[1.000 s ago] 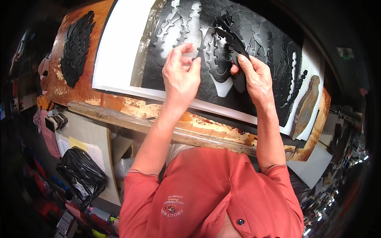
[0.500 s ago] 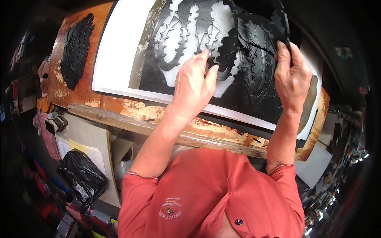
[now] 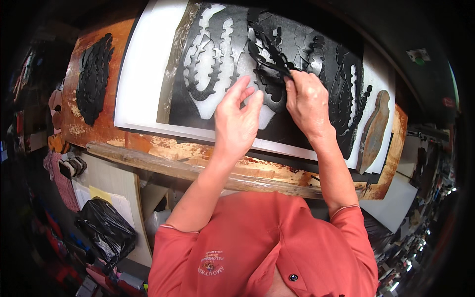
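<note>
Probably light and bendy, the notched black strip (image 3: 271, 63) extends beyond my right hand (image 3: 307, 101), which pinches its near end, a sensible hold, while my left hand (image 3: 237, 116) hovers nearby, thumb and fingers apart.

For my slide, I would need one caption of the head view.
The right hand grips black notched strips above a cut black sheet, the left hand nearby.

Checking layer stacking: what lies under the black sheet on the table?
A white board shows beyond the left and near edges of the black sheet, apparently continuing underneath, and a pale surface shows through its cut-out gaps. What lies beneath its uncut parts is covered.
</note>
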Demonstrator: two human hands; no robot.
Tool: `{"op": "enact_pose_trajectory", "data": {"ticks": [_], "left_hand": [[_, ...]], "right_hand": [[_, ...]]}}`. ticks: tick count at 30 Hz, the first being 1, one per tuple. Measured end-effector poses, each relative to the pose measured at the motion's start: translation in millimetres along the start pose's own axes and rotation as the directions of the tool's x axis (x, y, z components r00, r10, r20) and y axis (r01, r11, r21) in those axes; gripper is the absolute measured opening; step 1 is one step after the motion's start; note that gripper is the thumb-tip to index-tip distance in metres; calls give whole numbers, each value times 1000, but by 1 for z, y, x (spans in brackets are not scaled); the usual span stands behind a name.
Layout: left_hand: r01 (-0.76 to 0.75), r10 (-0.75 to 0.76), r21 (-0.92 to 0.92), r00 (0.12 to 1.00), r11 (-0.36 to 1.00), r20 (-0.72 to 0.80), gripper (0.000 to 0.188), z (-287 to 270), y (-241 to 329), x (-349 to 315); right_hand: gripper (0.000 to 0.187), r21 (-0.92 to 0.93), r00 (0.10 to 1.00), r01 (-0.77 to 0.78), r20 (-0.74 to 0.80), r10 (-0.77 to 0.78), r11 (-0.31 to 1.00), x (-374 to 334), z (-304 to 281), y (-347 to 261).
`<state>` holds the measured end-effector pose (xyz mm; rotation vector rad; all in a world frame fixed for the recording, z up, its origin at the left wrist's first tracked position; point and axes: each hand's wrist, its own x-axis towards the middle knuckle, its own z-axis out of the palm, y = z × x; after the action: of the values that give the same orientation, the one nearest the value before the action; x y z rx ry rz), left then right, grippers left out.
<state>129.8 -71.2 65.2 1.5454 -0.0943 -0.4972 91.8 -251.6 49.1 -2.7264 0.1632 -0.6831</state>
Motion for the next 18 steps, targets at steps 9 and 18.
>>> {"op": "enact_pose_trajectory", "data": {"ticks": [9, 18], "left_hand": [[259, -235, -306, 965, 916, 113, 73, 8, -2, 26], [158, -139, -216, 985, 964, 98, 50, 31, -11, 42]], "right_hand": [[10, -10, 999, 42, 28, -42, 999, -1, 8, 5], [11, 14, 999, -3, 44, 2, 1000, 3, 7, 3]]}}
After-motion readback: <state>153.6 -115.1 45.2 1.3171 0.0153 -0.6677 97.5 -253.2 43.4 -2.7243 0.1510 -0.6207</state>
